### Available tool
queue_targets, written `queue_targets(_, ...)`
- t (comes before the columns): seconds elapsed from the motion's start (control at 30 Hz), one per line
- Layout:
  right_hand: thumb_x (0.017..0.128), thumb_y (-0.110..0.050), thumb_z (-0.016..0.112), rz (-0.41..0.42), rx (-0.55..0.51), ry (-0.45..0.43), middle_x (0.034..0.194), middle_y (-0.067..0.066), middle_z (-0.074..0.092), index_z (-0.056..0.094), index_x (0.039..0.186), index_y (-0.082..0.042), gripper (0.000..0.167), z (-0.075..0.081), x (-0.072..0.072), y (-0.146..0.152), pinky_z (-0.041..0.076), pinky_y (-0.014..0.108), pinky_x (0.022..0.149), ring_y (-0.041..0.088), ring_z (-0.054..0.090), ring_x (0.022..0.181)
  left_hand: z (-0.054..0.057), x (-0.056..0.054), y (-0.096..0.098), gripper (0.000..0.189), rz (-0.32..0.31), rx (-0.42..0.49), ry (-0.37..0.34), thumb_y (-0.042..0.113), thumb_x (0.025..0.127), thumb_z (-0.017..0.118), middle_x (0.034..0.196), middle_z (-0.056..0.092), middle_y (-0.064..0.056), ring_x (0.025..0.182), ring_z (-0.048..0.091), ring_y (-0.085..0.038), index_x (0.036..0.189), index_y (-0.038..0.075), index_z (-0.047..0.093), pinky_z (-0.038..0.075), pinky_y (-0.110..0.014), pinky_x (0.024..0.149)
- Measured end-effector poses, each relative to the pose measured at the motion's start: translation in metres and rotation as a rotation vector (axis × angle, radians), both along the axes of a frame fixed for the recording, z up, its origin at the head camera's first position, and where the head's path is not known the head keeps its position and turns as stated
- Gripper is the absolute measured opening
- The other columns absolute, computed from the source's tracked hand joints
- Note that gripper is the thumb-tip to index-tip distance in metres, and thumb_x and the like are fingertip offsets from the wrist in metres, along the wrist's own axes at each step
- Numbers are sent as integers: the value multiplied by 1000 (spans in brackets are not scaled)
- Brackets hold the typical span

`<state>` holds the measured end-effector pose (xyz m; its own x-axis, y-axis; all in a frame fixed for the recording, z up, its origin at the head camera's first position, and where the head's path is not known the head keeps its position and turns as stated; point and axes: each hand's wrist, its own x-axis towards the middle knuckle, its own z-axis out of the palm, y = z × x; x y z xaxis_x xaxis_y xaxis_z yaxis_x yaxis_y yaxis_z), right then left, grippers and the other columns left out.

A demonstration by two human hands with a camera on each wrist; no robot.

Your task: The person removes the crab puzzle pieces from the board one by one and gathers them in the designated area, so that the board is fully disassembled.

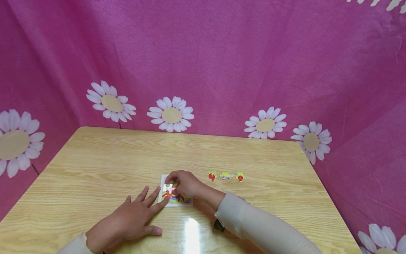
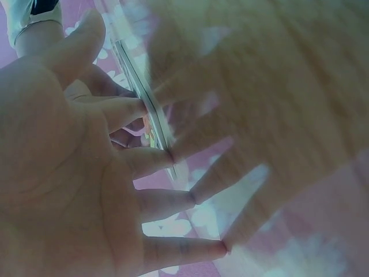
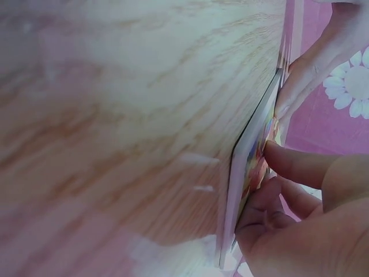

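A small jigsaw puzzle in a white-edged tray (image 1: pixel 191 203) lies flat on the table, its picture showing a rainbow band and orange-red shapes. My right hand (image 1: pixel 185 184) reaches over its upper part, with curled fingers and thumb pinching a puzzle piece (image 1: pixel 170 188) at the picture surface. The piece is mostly covered by the fingers. In the right wrist view the thumb (image 3: pixel 288 163) touches the picture. My left hand (image 1: pixel 134 215) lies spread with straight fingers, palm down; its index and middle fingertips touch the tray's left side.
Right of the tray, three loose puzzle pieces lie in a row: one yellow and red (image 1: pixel 212 175), a middle yellow one (image 1: pixel 226 175), and another with red (image 1: pixel 239 176). A pink cloth (image 1: pixel 215 70) with white daisies hangs around the wooden table (image 1: pixel 133 155).
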<state>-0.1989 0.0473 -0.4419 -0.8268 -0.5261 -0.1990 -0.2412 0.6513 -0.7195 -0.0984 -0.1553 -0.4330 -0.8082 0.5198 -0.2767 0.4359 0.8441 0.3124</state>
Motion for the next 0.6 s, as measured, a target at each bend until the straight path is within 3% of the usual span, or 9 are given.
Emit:
queue_targets(0.3,84,7,78,6,-11,14,106,1,72,80,105,-14,30,-1,-2,2,48,28,80,12,57,90,0,0,0,90,4,-4,-9,69,86,66,171,21,-12,154,18,-49,162,32,35,29,-84,101)
queue_targets(0.6,85,9,75,46,-74,36,94,-6,70,77,101,-16,30,-7,-2,4,48,25,77,8,57,84,-1,-1,0,90,1,-9,-24,71,87,64,172,19,-11,154,17,-49,163,33,33,28,-84,100)
